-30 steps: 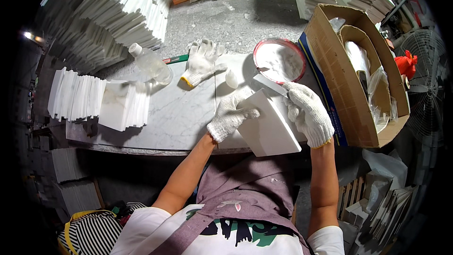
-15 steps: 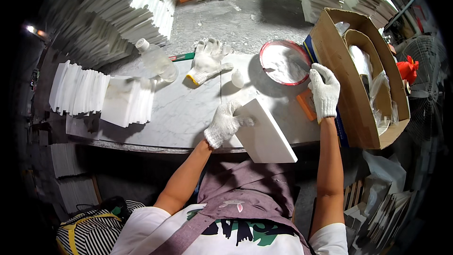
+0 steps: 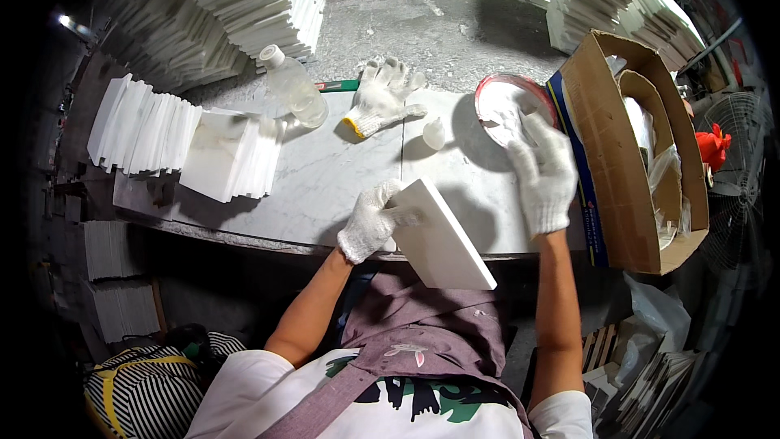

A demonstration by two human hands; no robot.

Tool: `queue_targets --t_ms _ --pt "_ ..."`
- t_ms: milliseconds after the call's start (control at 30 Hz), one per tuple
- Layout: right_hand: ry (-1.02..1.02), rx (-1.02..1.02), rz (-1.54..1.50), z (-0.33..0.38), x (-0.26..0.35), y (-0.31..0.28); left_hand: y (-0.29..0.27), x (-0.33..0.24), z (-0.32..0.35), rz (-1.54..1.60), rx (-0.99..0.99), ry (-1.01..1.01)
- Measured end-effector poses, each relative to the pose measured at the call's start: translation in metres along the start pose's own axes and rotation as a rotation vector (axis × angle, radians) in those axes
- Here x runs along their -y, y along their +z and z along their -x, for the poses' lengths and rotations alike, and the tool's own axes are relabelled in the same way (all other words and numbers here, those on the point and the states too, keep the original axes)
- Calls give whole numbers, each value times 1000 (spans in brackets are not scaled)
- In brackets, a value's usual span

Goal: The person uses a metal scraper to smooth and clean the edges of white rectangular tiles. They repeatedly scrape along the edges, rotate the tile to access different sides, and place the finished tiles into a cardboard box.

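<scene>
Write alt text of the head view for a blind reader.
A gloved left hand holds a white slab over the near edge of a worktop; the blurred, gloved right hand is by a red-rimmed tub and cardboard box.

Desk (image 3: 325, 191): grey-veined marble surface in front, rough grey surface behind.
Lamp (image 3: 71, 26): small and bright, at the far left.
Fan (image 3: 741, 187): round wire guard, dimly lit, right of the desk.
Light: white across the desk, deep shadow underneath.
</scene>
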State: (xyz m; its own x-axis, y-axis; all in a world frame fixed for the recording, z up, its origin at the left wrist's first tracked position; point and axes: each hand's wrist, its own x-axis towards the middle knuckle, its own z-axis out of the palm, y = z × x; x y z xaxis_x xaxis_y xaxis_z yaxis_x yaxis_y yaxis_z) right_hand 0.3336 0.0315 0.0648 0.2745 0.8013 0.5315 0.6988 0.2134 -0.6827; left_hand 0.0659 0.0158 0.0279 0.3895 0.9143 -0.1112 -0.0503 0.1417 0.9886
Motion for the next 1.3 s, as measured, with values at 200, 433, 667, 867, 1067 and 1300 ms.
queue_targets --t_ms 200,433,667,867,1067,1300 --pt "173 252 21 33 19 72 -26 5 15 -201 -35 96" --pt "45 197 410 19 17 122 -38 -2 31 -43 -112 8" --pt "307 254 -398 13 25 82 -35 -5 27 17 -123 -8" --pt "299 500 -550 11 60 -15 -23 4 13 -51 -129 -33" --pt "235 595 -436 11 60 -56 -5 4 -3 -86 -61 -25" --pt "461 584 -628 6 54 -67 9 -3 -8 -118 -45 -11"
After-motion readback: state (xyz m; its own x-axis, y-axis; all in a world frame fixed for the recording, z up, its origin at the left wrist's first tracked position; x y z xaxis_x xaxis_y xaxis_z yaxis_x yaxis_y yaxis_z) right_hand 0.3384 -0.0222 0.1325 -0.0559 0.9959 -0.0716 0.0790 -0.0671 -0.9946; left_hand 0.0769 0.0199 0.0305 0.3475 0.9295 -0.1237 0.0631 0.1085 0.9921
